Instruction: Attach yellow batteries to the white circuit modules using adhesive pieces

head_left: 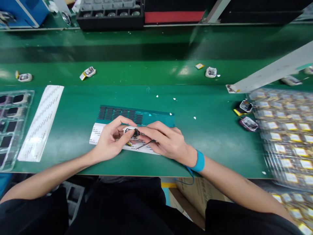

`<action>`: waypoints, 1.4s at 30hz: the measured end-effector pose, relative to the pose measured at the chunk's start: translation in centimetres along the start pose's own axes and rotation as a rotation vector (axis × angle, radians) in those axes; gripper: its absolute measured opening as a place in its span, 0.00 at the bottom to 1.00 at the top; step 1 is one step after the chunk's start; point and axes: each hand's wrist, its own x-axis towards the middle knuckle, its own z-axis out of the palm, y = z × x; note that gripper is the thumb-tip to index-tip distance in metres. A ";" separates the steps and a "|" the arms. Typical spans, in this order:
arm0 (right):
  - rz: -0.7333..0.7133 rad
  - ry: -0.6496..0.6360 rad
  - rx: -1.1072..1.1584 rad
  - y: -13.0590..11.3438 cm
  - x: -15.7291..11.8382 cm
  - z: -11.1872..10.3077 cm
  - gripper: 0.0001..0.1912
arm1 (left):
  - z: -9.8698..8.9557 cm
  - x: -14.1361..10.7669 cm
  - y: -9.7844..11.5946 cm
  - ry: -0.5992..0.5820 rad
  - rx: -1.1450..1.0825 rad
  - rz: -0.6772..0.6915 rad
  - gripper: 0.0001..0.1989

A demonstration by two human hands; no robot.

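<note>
My left hand (111, 138) is closed around a small white watch case (128, 130) with its inner electronics exposed, held over the middle of the bench. A yellow-edged battery (128, 144) shows just below the case. My right hand (168, 140) pinches at the case's right side with thumb and forefinger. Thin metal tweezers (146, 144) stick out from under its fingers, pointing down and left. Beneath both hands lie a white printed backing sheet (96, 133) and a teal sheet (156, 119) bearing rows of black strips (119, 112). Fingers hide part of the case.
A clear tray of dark-screened cases (14, 127) and a white liner strip (41, 124) lie left. Stacked battery trays (286, 137) stand right, beside two open cases (248, 124). More cases (211, 72) sit along the back. A slanted post (271, 68) rises at right.
</note>
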 end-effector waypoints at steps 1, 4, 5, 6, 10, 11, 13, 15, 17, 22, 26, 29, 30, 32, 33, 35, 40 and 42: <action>0.001 0.006 0.001 -0.1 0.0 0.1 0.10 | 0.1 -0.2 0.0 0.004 0.000 -0.008 0.13; 0.026 -0.016 0.015 -0.4 -0.1 0.1 0.08 | 0.3 -0.5 0.0 0.021 0.025 0.000 0.08; 0.031 -0.034 0.020 -0.5 -0.1 0.1 0.08 | 0.4 -0.6 0.0 0.030 0.051 0.018 0.06; 0.025 -0.053 0.021 -0.6 -0.1 0.1 0.09 | 0.4 -0.7 0.0 0.039 0.091 0.043 0.05; -0.095 -0.105 -0.026 -0.8 0.1 -0.4 0.15 | 0.3 -1.1 0.3 0.056 0.275 0.134 0.06; -0.125 -0.113 -0.040 -0.9 0.2 -0.6 0.15 | 0.3 -1.1 0.4 0.053 0.305 0.144 0.07; -0.167 -0.138 -0.056 -1.0 0.3 -1.0 0.14 | 0.2 -1.2 0.6 0.054 0.358 0.170 0.08; -0.190 -0.166 -0.070 -1.2 0.4 -1.3 0.13 | 0.1 -1.3 0.6 0.069 0.436 0.223 0.09; -0.202 -0.190 -0.097 -1.5 0.5 -1.4 0.13 | 0.0 -1.3 0.4 0.074 0.503 0.286 0.09; -0.111 -0.217 -0.071 -1.4 0.3 -1.2 0.14 | -0.2 -1.1 0.3 0.049 0.534 0.345 0.09; -0.020 -0.088 0.077 -0.5 -0.2 -0.9 0.13 | -0.2 -0.8 0.7 0.043 0.385 0.254 0.08; 0.002 -0.071 0.065 -0.1 -0.5 -0.9 0.13 | -0.2 -0.6 0.7 0.051 0.306 0.165 0.06; 0.005 -0.074 0.056 -0.1 -0.5 -0.9 0.14 | -0.2 -0.6 0.7 0.045 0.281 0.130 0.06; 0.013 -0.078 0.057 -0.1 -0.6 -0.8 0.14 | -0.1 -0.6 0.5 0.004 0.205 0.055 0.05; 0.018 -0.072 0.068 -0.1 -0.7 -0.8 0.14 | 0.0 -0.6 0.4 -0.025 0.159 0.013 0.05; 0.024 -0.065 0.103 -0.1 -0.7 -0.9 0.14 | 0.1 -0.7 0.4 -0.081 0.063 -0.069 0.04; 0.039 -0.045 0.217 -0.2 -0.2 -1.0 0.10 | 0.3 -0.8 0.5 -0.136 -0.148 -0.190 0.09; 0.041 -0.018 0.174 -0.3 -0.1 -0.9 0.07 | 0.4 -0.8 0.5 -0.129 -0.195 -0.204 0.10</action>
